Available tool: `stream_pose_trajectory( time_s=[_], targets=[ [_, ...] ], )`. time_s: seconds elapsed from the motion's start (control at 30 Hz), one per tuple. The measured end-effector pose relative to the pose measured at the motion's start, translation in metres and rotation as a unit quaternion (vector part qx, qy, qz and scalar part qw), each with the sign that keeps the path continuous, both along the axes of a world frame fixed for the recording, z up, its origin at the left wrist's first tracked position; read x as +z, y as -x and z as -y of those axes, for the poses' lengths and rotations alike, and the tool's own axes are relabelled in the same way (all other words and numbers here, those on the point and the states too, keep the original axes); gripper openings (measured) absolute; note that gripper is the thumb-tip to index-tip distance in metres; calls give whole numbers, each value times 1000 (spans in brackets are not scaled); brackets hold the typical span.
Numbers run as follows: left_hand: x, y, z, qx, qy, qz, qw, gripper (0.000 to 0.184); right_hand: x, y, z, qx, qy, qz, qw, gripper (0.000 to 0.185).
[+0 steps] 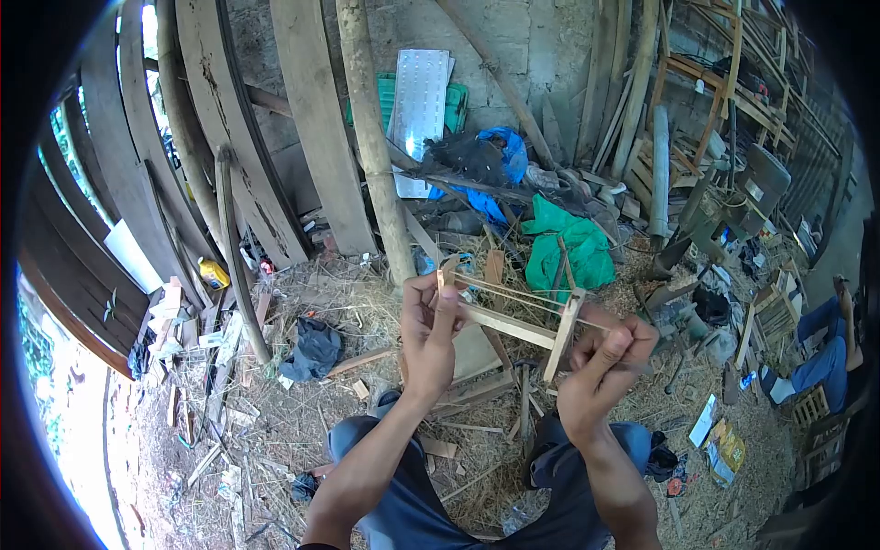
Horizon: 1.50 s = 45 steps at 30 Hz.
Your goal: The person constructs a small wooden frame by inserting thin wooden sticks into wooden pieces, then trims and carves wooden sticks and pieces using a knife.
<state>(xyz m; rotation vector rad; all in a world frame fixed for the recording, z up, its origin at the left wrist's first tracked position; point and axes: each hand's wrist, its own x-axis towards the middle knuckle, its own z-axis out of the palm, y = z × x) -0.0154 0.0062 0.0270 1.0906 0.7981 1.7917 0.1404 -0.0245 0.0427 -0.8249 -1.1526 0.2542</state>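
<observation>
In front of me is a small wooden frame (pixel 509 324), its crossbar set between two short uprights, rather like a frame saw. Thin cord (pixel 513 293) runs along its upper side from one upright to the other. My left hand (pixel 427 335) is closed around the left upright, thumb pressed on its face. Beyond the right upright (pixel 564 335), my right hand (pixel 598 376) pinches the cord where it extends past the wood. A thin greyish end shows beside those fingers; what it belongs to I cannot make out.
Wood scraps and shavings litter the ground. A wooden pole (pixel 371 137) stands ahead, near a green plastic sheet (pixel 570 247) and a black plastic bag (pixel 316 348). Planks (pixel 316 119) lean on the wall. Another person's leg (pixel 820 357) is at far right.
</observation>
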Motion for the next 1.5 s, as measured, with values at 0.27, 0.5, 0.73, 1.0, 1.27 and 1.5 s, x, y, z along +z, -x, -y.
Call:
stream_pose_trajectory(
  time_s=[0.27, 0.5, 0.73, 1.0, 1.27, 1.5],
  targets=[
    [3, -1, 1, 15, -37, -21, 999, 18, -3, -3, 3, 13, 15, 55, 998, 20],
    [1, 1, 1, -13, -9, 21, 1000, 25, 1, 1, 5, 54, 5, 36, 998, 19],
    [2, -1, -3, 10, -45, 36, 998, 25, -2, 2, 3, 82, 18, 4, 996, 19],
    [7, -1, -1, 22, -47, 36, 998, 23, -4, 2, 1, 91, 7, 9, 996, 20],
    [6, -1, -1, 26, -59, 27, 998, 23, 0, 5, 3, 88, 39, -22, 995, 21],
    [7, -1, 0, 22, -53, 26, 998, 25, 2, 1, 1, 74, 52, -6, 996, 23]
  ],
)
